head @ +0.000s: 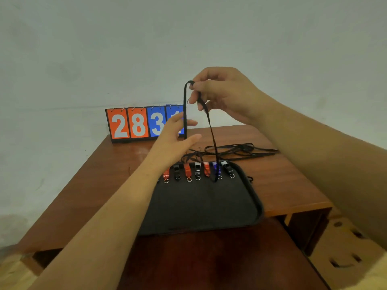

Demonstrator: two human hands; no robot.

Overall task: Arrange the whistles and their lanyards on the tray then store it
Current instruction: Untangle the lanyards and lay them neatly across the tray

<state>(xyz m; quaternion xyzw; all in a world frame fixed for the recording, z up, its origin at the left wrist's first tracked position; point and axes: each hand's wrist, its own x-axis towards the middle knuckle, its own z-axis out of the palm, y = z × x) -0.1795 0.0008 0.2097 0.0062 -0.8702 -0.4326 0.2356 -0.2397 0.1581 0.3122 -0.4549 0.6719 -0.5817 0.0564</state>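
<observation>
A dark tray lies on the wooden table. Along its far edge lie several whistles in a row, among them an orange whistle, a black whistle and a blue whistle, each with a small metal ring. My right hand is raised above the tray and pinches a black lanyard near its clip. The lanyard hangs in a loop down to the tray by the blue whistle. My left hand is open, fingers straight, beside the hanging strand.
More black lanyards lie tangled on the table behind the tray. A flip scoreboard showing 2, 8, 3 stands at the table's far edge against the wall. Cardboard boxes sit on the floor at the right.
</observation>
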